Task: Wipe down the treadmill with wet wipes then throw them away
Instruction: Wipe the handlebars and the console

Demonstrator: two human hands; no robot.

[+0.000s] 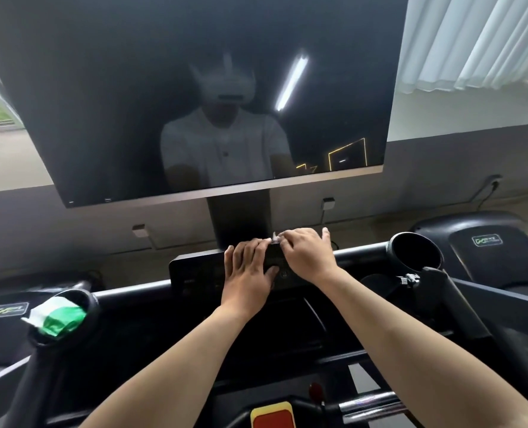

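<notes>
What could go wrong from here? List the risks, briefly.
1. The left hand and right hand rest on the control panel: a button might get triggered.
2. Only a scrap of wet wipe shows between them; it may slip from the grip and drop behind the panel.

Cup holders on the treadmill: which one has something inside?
The left cup holder: a green and white packet sticks out of it. The right cup holder shows nothing inside.
</notes>
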